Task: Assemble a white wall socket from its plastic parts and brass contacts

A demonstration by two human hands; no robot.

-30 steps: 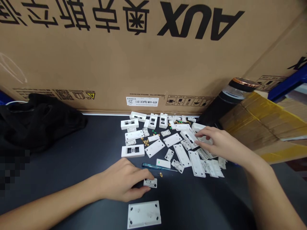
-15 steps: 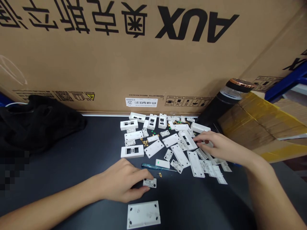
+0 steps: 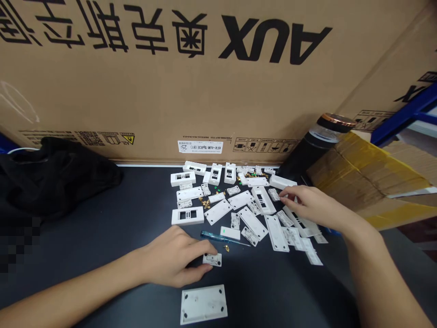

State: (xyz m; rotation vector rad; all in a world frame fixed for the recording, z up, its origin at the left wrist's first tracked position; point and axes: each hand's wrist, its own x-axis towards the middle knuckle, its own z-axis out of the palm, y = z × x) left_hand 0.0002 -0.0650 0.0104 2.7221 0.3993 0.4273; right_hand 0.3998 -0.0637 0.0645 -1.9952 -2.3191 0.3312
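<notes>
My left hand (image 3: 180, 257) rests on the dark table, its thumb and forefinger closed on the edges of a small white plastic insert (image 3: 212, 259) with moulded slots. Just below lies a white rectangular cover plate (image 3: 204, 304) with holes at its corners. On the right, the fingertips of my right hand (image 3: 307, 205) pinch the edge of another small white insert (image 3: 273, 195), beside a white frame with a window (image 3: 263, 201). A blue screwdriver (image 3: 223, 238) and a small brass clip (image 3: 226, 248) lie between the hands.
Several white plates (image 3: 251, 223), window frames (image 3: 187, 215) and brass pieces (image 3: 205, 203) are scattered on the table. Behind stands a large cardboard box (image 3: 153, 100). A black bottle (image 3: 312, 146) leans at the right; black cloth (image 3: 58, 177) lies at the left.
My right hand has shifted slightly, and the small insert at its fingertips now shows clear of the window frame. A small insert near the middle has turned. My left hand stays put.
</notes>
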